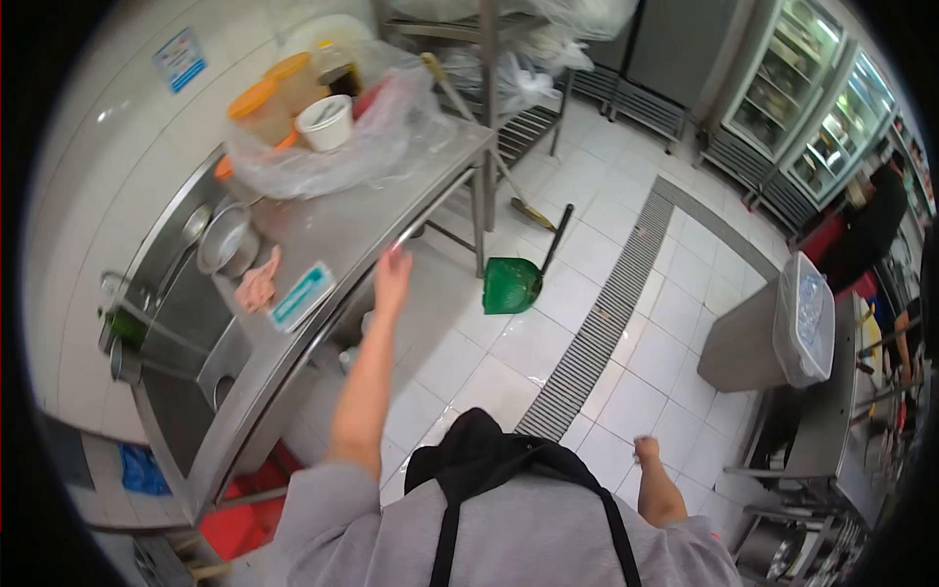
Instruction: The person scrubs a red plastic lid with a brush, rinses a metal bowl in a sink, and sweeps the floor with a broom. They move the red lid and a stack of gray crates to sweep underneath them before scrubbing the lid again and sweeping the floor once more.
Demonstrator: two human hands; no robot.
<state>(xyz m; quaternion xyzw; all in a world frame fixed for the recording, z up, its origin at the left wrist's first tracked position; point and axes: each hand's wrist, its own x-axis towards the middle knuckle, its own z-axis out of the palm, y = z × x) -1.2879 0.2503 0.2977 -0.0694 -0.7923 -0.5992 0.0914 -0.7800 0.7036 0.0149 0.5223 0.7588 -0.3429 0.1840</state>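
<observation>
My left hand (392, 272) is stretched forward at the front edge of the steel table (391, 205); its fingers are small and blurred, and whether they touch the edge is unclear. On the table to its left lie a white and teal packet (302, 296) and a crumpled pink cloth (258, 284). My right hand (646, 450) hangs low over the tiled floor at the lower right, its fingers curled in and nothing visible in them. A green dustpan (512, 286) with a black handle lies on the floor between the two hands, further forward.
Orange-lidded tubs (256, 110) and a white tub (326, 123) sit in plastic on the table, beside a sink (176, 391). A floor drain (597, 338) runs through the middle. Right are a lined bin (748, 338), fridges (782, 78) and a person (866, 230) in dark clothes.
</observation>
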